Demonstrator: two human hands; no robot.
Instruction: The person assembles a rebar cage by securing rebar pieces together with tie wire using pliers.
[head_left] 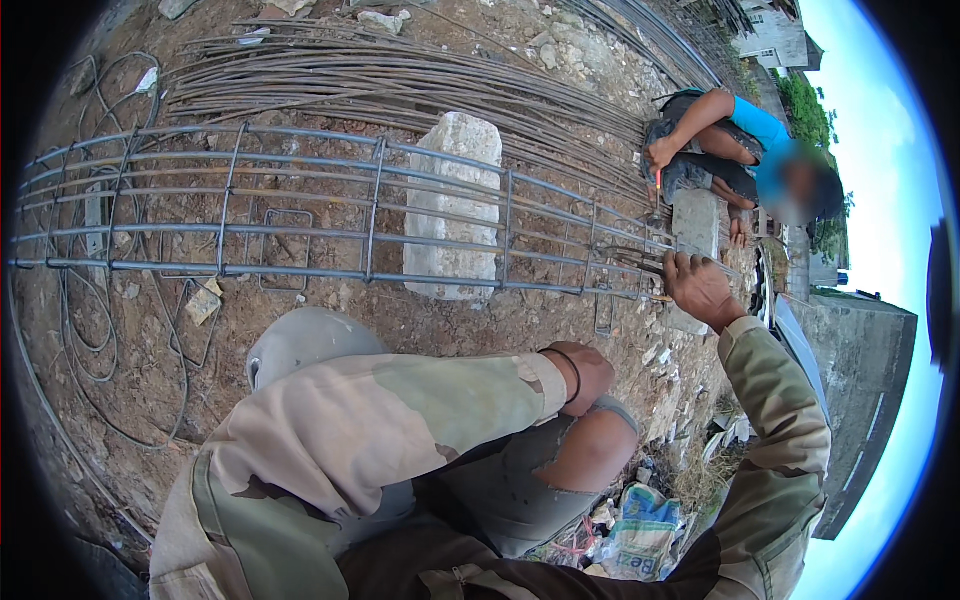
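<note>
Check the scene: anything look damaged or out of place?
Yes: the person's trousers are torn open at the right knee, baring skin. Beside that leg lies a crumpled printed sack, looking like discarded litter.

We are on an outdoor building site: long rusty steel rods (pixel 420 82) lie on bare brown earth (pixel 235 330) beyond a blue-grey steel-bar cage (pixel 221 268); a flat grey wall (pixel 855 360) stands far right.

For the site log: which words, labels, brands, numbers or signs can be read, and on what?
Sack, blue, green and white: large printed letters, partly hidden by folds; not copied out here.
Scrap, pale: too small to tell whether it bears print.
Cage: no lettering can be made out.
</note>
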